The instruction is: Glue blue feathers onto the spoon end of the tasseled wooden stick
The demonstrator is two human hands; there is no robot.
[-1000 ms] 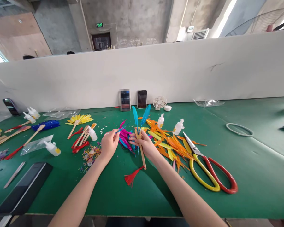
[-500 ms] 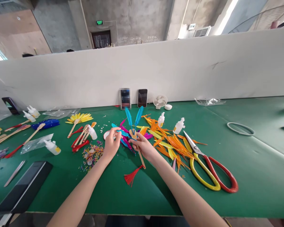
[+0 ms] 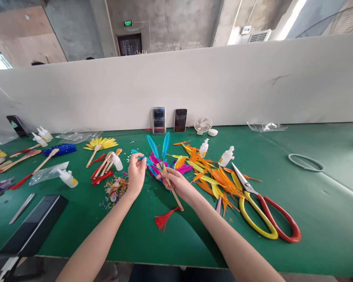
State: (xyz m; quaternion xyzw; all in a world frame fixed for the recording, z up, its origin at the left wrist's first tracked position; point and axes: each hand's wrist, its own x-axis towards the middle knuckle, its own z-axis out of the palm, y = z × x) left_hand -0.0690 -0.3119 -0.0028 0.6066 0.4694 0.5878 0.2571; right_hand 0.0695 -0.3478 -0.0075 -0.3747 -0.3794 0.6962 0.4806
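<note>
My right hand [image 3: 176, 182] is closed around a wooden fan handle [image 3: 175, 197], with a red tassel [image 3: 164, 220] hanging from its lower end. Two blue feathers [image 3: 165, 145] stand up from the top of the handle. Between the fingertips of my left hand [image 3: 137, 174] is another blue feather [image 3: 148, 160], slanting down toward the handle's head. Whether its base touches the head I cannot tell. Behind my hands lie magenta feathers [image 3: 184, 166], partly covered by them. Orange and yellow feathers [image 3: 223, 180] are heaped to the right of my right hand.
Large scissors [image 3: 260, 203] lie at the right on the green table [image 3: 326, 219]. White glue bottles [image 3: 226, 156] stand behind the feathers. Left are colourful confetti bits [image 3: 117, 187], a yellow feather fan [image 3: 101, 143], a blue one [image 3: 60, 150] and a black box [image 3: 33, 225]. Phones [image 3: 180, 120] lean on the partition.
My left hand has drawn slightly left with its blue feather. The two upright feathers now lean further left with the handle. The whole view has shifted a little.
</note>
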